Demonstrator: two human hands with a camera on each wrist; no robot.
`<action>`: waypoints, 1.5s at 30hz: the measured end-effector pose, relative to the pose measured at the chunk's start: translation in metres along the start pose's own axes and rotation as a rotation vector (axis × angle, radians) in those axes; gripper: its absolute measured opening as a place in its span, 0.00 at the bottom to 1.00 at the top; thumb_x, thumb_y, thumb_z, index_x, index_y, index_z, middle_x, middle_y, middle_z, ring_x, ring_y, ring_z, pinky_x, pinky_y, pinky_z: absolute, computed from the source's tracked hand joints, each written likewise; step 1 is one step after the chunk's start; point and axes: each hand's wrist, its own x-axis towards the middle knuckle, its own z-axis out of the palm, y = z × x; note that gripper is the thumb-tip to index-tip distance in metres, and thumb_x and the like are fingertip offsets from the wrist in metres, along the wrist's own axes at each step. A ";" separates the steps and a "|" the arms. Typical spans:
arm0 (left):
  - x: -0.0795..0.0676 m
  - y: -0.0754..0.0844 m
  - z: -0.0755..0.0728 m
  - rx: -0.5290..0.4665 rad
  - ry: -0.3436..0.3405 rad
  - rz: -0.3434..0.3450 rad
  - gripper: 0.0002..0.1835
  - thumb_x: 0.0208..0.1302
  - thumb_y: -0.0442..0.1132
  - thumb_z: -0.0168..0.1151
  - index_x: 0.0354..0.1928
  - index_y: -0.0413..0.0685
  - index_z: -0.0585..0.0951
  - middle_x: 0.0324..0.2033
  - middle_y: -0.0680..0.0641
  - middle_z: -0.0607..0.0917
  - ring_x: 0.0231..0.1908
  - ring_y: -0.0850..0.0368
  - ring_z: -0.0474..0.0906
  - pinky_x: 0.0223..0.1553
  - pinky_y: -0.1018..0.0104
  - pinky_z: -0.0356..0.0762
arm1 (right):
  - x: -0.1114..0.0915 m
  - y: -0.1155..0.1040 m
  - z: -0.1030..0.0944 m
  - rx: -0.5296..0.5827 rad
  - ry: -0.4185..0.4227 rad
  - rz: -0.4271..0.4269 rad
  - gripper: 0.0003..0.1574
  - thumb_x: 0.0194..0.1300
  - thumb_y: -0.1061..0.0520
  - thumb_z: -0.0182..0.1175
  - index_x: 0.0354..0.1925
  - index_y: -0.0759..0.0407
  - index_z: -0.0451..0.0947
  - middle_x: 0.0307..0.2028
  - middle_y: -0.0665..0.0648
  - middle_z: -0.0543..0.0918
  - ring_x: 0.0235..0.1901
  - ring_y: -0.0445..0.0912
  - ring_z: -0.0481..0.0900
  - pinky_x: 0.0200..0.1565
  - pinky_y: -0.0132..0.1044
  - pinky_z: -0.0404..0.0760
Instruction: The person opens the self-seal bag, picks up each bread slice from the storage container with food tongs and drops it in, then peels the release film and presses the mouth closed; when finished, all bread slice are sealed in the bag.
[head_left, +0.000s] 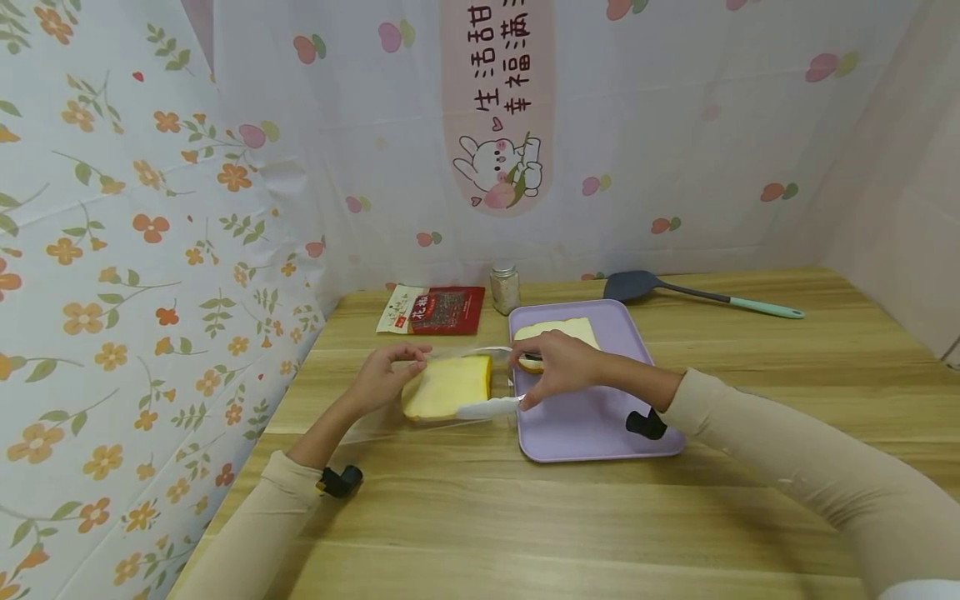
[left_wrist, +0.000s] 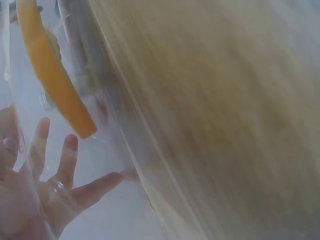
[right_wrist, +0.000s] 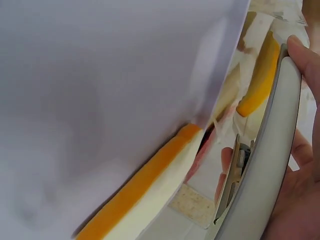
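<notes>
A slice of bread (head_left: pixel 450 387) with a yellow crust lies inside a clear plastic bag (left_wrist: pixel 125 142) left of the tray. Around the bag's closed end is my left hand (head_left: pixel 385 379); its spread, fairly straight fingers show through the film in the left wrist view. My right hand (head_left: pixel 561 365) grips white tongs (right_wrist: pixel 280 135) between thumb and fingers. The pale arms of the tongs are spread and reach leftward along both sides of the bagged slice. Under the right hand, another bread slice (head_left: pixel 577 329) sits on the purple tray (head_left: pixel 600 442), partly hidden by that hand.
Behind the bag lie a red and white spice packet (head_left: pixel 432 310) and a small lidded glass jar (head_left: pixel 506 292). A dark spatula (head_left: pixel 697 293) with a mint handle end rests beyond the tray. Patterned cloth (head_left: pixel 360 167) hangs behind and left of the wooden table (head_left: pixel 480 517).
</notes>
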 end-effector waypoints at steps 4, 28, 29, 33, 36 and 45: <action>-0.001 0.000 0.000 0.004 -0.001 -0.001 0.06 0.71 0.34 0.60 0.38 0.38 0.81 0.57 0.38 0.82 0.59 0.36 0.75 0.57 0.40 0.72 | 0.004 -0.001 0.002 0.018 -0.018 -0.011 0.37 0.41 0.38 0.80 0.47 0.53 0.83 0.51 0.59 0.84 0.41 0.50 0.78 0.38 0.37 0.70; -0.010 0.041 -0.005 -0.016 -0.025 -0.012 0.08 0.71 0.29 0.56 0.39 0.26 0.77 0.56 0.30 0.79 0.59 0.32 0.74 0.54 0.41 0.73 | 0.025 -0.011 0.017 -0.047 -0.025 0.000 0.36 0.41 0.41 0.81 0.47 0.53 0.81 0.34 0.58 0.83 0.29 0.42 0.69 0.34 0.37 0.70; -0.010 0.041 -0.005 -0.022 -0.024 -0.017 0.08 0.71 0.29 0.56 0.40 0.25 0.77 0.57 0.30 0.79 0.59 0.32 0.74 0.54 0.41 0.73 | 0.025 -0.012 0.017 -0.060 -0.024 0.002 0.36 0.41 0.40 0.81 0.47 0.53 0.81 0.30 0.58 0.81 0.30 0.43 0.69 0.34 0.37 0.70; -0.010 0.040 -0.005 -0.013 -0.017 -0.006 0.08 0.71 0.28 0.56 0.39 0.25 0.77 0.56 0.29 0.79 0.60 0.31 0.73 0.55 0.40 0.71 | 0.026 -0.014 0.016 -0.092 -0.036 0.017 0.37 0.40 0.39 0.80 0.48 0.51 0.81 0.31 0.57 0.82 0.33 0.45 0.69 0.37 0.39 0.70; -0.010 0.040 -0.005 -0.006 -0.013 0.006 0.07 0.71 0.27 0.56 0.39 0.26 0.77 0.56 0.29 0.79 0.59 0.31 0.73 0.55 0.39 0.71 | 0.026 -0.013 0.015 -0.102 -0.047 0.021 0.38 0.41 0.39 0.80 0.49 0.51 0.81 0.45 0.58 0.85 0.33 0.44 0.69 0.38 0.39 0.71; -0.009 0.038 -0.005 -0.024 -0.021 0.011 0.06 0.71 0.27 0.56 0.39 0.25 0.77 0.56 0.28 0.79 0.56 0.31 0.76 0.54 0.39 0.74 | 0.030 -0.009 0.016 -0.045 -0.055 -0.013 0.37 0.41 0.42 0.81 0.48 0.55 0.81 0.65 0.60 0.75 0.20 0.37 0.65 0.35 0.35 0.71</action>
